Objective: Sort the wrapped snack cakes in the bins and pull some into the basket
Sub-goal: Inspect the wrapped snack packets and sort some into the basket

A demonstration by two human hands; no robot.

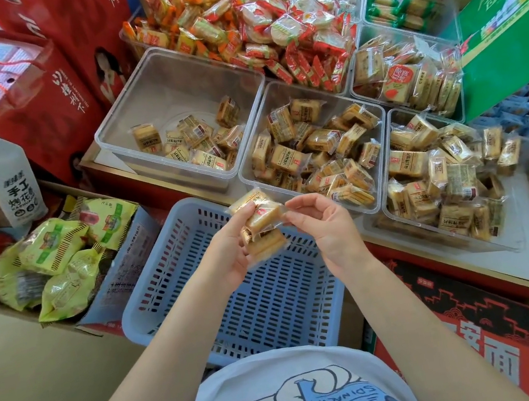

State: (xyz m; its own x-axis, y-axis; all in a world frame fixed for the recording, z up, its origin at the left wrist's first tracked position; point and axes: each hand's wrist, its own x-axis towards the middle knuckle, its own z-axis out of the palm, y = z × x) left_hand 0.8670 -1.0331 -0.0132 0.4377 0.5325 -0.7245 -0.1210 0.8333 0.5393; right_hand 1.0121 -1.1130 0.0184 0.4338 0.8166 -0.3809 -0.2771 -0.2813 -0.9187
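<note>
1. Both forearms are reaching out over the blue basket (236, 295), which is holding nothing.
2. Above the basket's far rim, the left hand (230, 257) is gripping a small stack of wrapped snack cakes (262, 226), fingers curled round them.
3. Just right of that stack, the right hand (326, 225) is pinching the top wrapper's edge, its other fingers hanging loosely curled.
4. Beyond the basket, three clear bins are sitting on the desk (527, 248): the left bin (125, 118) sparsely filled, the middle bin (274, 94) fuller, the right bin (391, 201) heaped.
</note>
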